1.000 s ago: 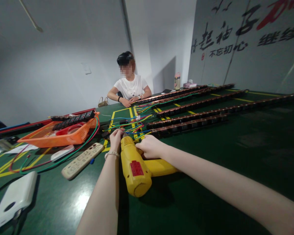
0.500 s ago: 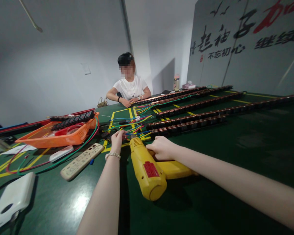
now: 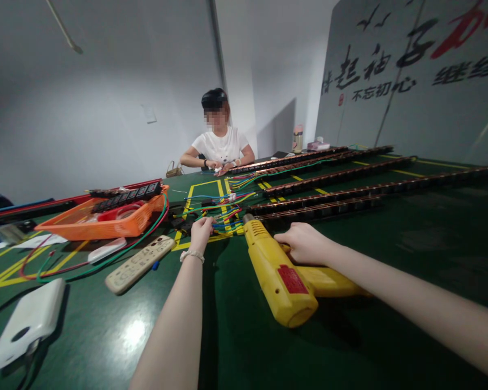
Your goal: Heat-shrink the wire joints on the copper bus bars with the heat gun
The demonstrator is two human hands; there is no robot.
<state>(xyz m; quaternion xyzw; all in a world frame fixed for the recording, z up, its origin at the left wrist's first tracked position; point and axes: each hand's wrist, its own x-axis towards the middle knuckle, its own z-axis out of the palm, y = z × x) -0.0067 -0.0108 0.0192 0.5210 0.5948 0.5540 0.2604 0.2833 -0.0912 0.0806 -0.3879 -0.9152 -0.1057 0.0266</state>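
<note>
My right hand (image 3: 303, 244) is closed round the handle of a yellow heat gun (image 3: 278, 271), which lies tilted with its nozzle pointing away and to the left. The nozzle is close to coloured wires (image 3: 228, 225) at the end of a long black strip with copper bars (image 3: 317, 207). Left of the nozzle, my left hand (image 3: 202, 232) pinches thin wires between its fingertips; the exact grip is small and partly hidden. Several more black and copper strips (image 3: 337, 176) run across the green table, with bundles of wires at their left ends.
An orange basket (image 3: 106, 228) holding black parts and a red coil stands at the left. Nearer are a beige power strip-like remote (image 3: 140, 265) and a white power bank (image 3: 28, 322) with a cable. A co-worker (image 3: 219, 146) sits across the table, hands near a strip.
My right hand has moved the heat gun to the right, turning its nozzle further left. My left hand stays at the wires. The co-worker's hands have come closer together.
</note>
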